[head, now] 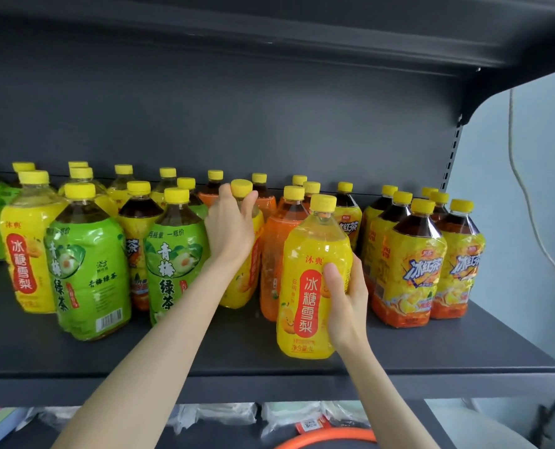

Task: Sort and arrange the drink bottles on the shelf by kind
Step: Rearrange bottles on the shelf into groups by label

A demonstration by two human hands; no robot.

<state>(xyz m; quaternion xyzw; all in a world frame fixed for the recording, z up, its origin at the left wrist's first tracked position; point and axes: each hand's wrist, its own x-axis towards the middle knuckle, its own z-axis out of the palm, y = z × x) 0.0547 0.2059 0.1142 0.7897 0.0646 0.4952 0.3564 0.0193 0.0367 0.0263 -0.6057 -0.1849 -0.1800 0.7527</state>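
A yellow pear-drink bottle (312,241) stands upright near the front edge of the dark shelf (448,348), right of centre, with its red label panel facing the camera. The right hand (347,299) grips it round the lower body, thumb across the label and fingers wrapped behind.

Just to the left and further back, the left hand (231,231) closes round the shoulder of a second yellow bottle (242,286), with thumb and fingers on either side of its cap (241,188). It seems to be the same pear drink, though the hand and arm hide most of its label.

Orange-labelled bottles (271,254) stand between and behind the two held bottles. To the right, iced black tea bottles (412,267) with dark liquid form a tight group. To the left, two green plum tea bottles (88,270) stand in front of a mixed row, and another pear-drink bottle (26,247) is beside them. Every bottle has a yellow cap.

On the level below lie wrapped packets (286,416) and an orange ring (328,436). A pale cable (525,189) hangs against the wall at the right.
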